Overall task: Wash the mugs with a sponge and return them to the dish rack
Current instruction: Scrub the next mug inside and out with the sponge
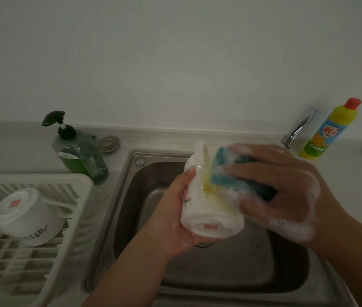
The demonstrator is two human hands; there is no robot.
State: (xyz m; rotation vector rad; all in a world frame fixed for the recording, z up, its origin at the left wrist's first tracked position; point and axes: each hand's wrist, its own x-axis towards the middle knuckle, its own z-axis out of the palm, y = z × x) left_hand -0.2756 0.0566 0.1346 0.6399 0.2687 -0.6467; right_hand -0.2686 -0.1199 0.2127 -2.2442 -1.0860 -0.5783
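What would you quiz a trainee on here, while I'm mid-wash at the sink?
1. True or false: the right hand grips the sponge against the mug.
2. Which holds the mug? A the left hand; B the right hand.
3. Fill in: the upturned white cup sits in the ___.
Key: 1 true; 2 A; 3 dish rack.

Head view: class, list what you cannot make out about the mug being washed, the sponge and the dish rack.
Head view: white ceramic mug, inside hidden; its base faces the camera.
Head view: blue-and-yellow sponge, motion-blurred, partly covered by the foamy right hand.
Head view: white plastic dish rack, cut off by the left edge; full contents unknown.
Head view: steel sink drain, mostly hidden behind mug and left hand.
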